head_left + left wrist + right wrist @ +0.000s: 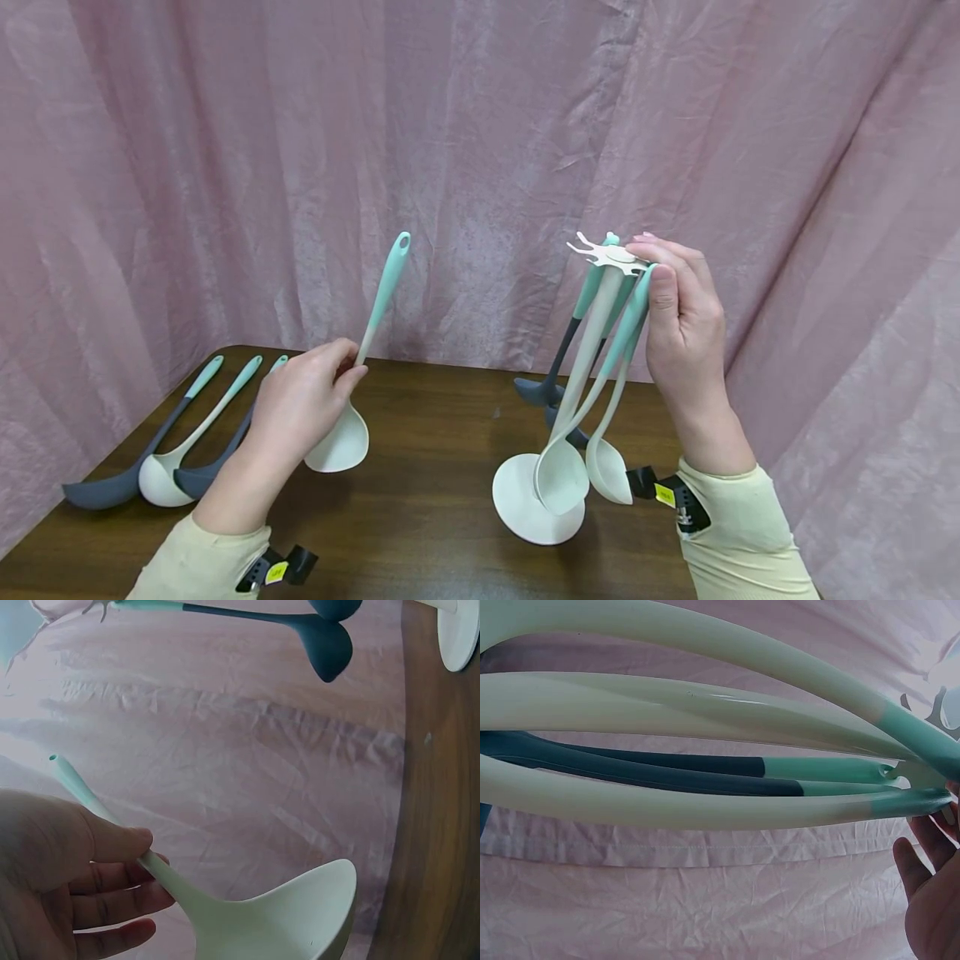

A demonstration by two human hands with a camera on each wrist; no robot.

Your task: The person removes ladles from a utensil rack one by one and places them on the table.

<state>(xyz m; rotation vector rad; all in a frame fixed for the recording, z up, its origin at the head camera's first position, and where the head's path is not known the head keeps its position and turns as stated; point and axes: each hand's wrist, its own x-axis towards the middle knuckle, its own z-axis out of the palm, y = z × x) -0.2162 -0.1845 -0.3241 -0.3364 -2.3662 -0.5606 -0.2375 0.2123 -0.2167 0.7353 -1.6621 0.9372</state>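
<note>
My left hand (303, 400) pinches a white ladle (341, 437) by its shaft, between thumb and fingers. The mint-green handle points up and the bowl hangs low, over the table in the head view. At the right, my right hand (686, 308) is at the top of a white utensil stand (600, 333), thumb and fingers about the mint handle end of a hanging white ladle (561, 477). Another white ladle (609, 471) and dark grey utensils (536, 390) hang around the pole. In the right wrist view, the fingertips (930, 844) meet the handle ends beside the hooks.
On the left of the brown wooden table (435, 467) lie a dark grey utensil (105, 492), a white ladle (161, 483) and another dark grey utensil (197, 479), handles pointing away. The stand's round base (525, 517) is at the right. Pink curtains (480, 167) hang behind.
</note>
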